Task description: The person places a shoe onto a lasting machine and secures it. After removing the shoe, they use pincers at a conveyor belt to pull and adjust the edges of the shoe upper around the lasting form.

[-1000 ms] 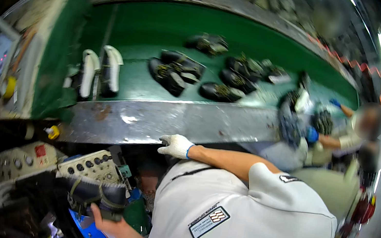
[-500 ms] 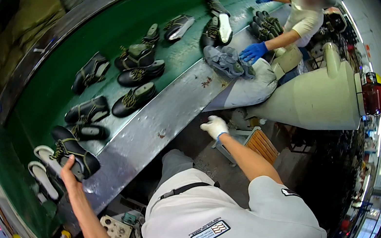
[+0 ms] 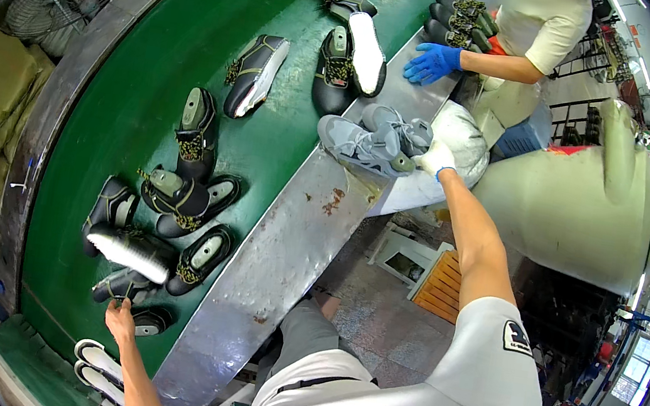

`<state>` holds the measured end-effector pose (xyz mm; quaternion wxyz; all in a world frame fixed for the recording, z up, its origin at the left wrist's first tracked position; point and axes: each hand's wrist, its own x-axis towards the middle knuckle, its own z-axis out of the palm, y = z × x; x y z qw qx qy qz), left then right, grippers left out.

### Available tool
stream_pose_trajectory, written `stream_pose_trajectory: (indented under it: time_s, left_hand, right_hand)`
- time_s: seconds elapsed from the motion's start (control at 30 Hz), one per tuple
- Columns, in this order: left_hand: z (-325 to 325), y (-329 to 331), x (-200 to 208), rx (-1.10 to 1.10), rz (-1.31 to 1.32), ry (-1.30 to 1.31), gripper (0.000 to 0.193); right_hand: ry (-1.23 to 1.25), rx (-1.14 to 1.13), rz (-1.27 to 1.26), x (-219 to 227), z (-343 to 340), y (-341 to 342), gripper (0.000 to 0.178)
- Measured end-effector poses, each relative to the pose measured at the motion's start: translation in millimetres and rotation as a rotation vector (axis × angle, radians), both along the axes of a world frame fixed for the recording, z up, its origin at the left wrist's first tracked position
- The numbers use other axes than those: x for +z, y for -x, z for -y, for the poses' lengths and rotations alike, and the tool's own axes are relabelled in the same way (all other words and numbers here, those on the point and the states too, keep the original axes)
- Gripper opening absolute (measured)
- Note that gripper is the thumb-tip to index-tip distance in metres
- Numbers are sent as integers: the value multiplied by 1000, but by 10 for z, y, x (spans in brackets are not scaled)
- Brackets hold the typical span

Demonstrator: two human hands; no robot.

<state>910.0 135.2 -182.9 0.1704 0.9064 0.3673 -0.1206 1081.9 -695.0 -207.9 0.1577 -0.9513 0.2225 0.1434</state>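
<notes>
My right hand (image 3: 437, 161), in a white glove, closes on the heel of a grey lace-up shoe (image 3: 362, 148). A second grey shoe (image 3: 400, 128) sits close behind it on the metal ledge. Bare, my left hand (image 3: 121, 322) reaches over the green belt, its fingers extended at the edge of a black lace-up shoe (image 3: 118, 285). Just beyond lies a tipped black shoe, its pale sole (image 3: 131, 255) showing. Several more black shoes with yellow-flecked laces, such as this one (image 3: 202, 259), lie around on the belt.
The metal ledge (image 3: 269, 266) borders the green belt (image 3: 264, 160). A co-worker's blue-gloved hand (image 3: 432, 64) rests on it farther off, near a row of black shoes (image 3: 459, 23). White soles (image 3: 100, 361) lie near left; a pale machine hood (image 3: 559, 209) and slatted stool (image 3: 441, 279) stand right.
My right hand has moved forward to the grey shoes. The black shoe formerly in my left hand is out of its hold. The co-worker's blue glove has left the grey shoes.
</notes>
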Motion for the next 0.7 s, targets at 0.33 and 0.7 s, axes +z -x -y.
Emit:
stream_pose_trajectory:
  time_s: [0.33,0.7]
  left_hand:
    - [721,-261,465,-46,224,230,37]
    - [4028,-1398,2083,-1127,775,707,56]
  right_hand:
    - [-261,-224,53,29,410,187,57]
    - [-358,-117,564,2006,-1580,1295,53]
